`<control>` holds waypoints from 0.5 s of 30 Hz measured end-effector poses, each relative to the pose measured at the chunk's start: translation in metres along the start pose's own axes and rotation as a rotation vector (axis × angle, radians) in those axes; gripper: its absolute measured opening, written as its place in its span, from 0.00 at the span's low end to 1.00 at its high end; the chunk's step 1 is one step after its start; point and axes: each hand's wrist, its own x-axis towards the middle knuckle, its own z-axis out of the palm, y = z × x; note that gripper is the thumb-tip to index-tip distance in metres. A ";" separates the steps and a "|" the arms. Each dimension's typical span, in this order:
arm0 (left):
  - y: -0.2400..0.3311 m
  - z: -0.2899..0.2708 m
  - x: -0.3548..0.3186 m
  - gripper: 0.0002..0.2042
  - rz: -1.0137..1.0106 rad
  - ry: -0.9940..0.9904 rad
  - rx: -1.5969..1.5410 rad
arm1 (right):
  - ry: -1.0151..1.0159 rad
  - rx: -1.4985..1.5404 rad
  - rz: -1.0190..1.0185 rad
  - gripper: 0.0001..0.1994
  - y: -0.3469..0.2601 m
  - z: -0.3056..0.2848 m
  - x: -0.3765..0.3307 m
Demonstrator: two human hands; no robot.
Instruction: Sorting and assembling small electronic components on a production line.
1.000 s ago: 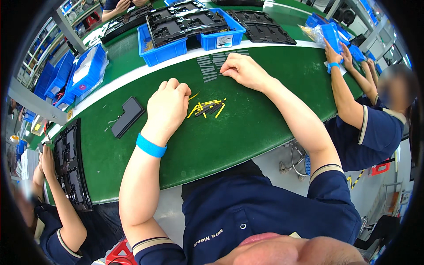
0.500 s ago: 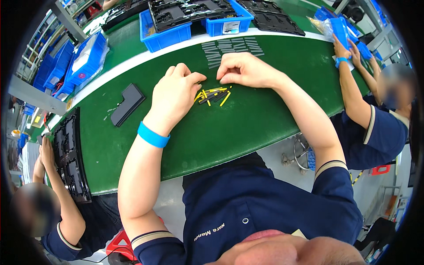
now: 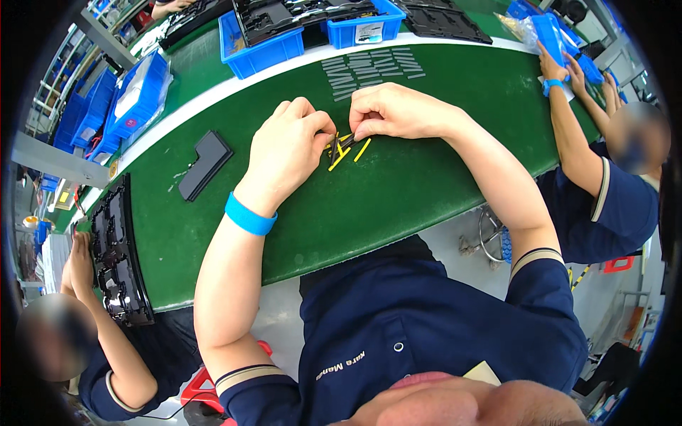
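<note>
A small pile of thin black and yellow strips (image 3: 342,155) lies on the green table (image 3: 398,192) in front of me. My left hand (image 3: 288,153), with a blue band on its wrist, is at the pile's left edge. Its thumb and fingers are pinched on a short black strip (image 3: 334,146). From the right, my right hand (image 3: 398,111) reaches the pile with thumb and forefinger pressed together. Whatever lies between those fingertips is hidden. One yellow strip (image 3: 362,150) lies apart, just right of the pile.
Rows of grey strips (image 3: 369,71) lie beyond my hands. To the left is a dark L-shaped block (image 3: 206,165). Blue bins (image 3: 266,57) and black moulded panels (image 3: 440,21) stand at the back. Co-workers sit on both sides, the left one beside a black panel (image 3: 121,248).
Both hands have come down onto the pile, and my right fingertips have closed at its top. Some strips have shifted. A black strip now shows at my left fingertips.
</note>
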 end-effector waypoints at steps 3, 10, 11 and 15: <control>0.001 0.000 0.002 0.05 0.002 0.015 -0.004 | 0.036 0.009 -0.125 0.06 0.005 -0.002 -0.002; 0.001 -0.003 0.001 0.06 -0.008 0.053 -0.134 | 0.095 0.116 -0.034 0.05 -0.001 -0.008 -0.004; 0.004 -0.004 0.000 0.06 -0.007 0.054 -0.133 | 0.089 0.105 -0.043 0.04 0.000 -0.007 -0.005; 0.010 -0.008 0.002 0.07 0.013 0.006 -0.128 | 0.079 0.095 -0.046 0.03 0.000 -0.007 -0.005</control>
